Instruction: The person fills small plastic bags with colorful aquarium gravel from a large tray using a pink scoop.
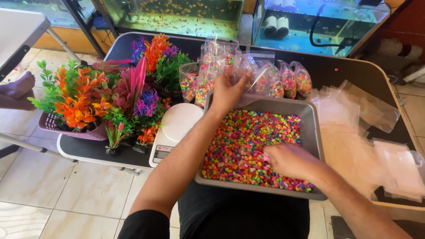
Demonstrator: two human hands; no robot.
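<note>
A grey tray (pixel 310 128) full of small multicoloured pebbles (pixel 248 137) rests on my lap against a black table. My left hand (pixel 228 90) is at the tray's far edge, fingers closed on a clear plastic bag (pixel 248 84). My right hand (pixel 287 160) is down in the pebbles near the tray's middle, gripping a small pink scoop (pixel 262 156) whose tip shows beside my fingers. Behind the tray stand several filled clear bags of pebbles (pixel 283 82).
A white digital scale (pixel 175 128) sits left of the tray. Colourful plastic aquarium plants (pixel 106 99) crowd the table's left, some in a pink basket (pixel 57 128). Empty clear bags (pixel 358 110) lie on the right. Fish tanks (pixel 177 15) stand behind. A person's bare foot (pixel 17 86) is at far left.
</note>
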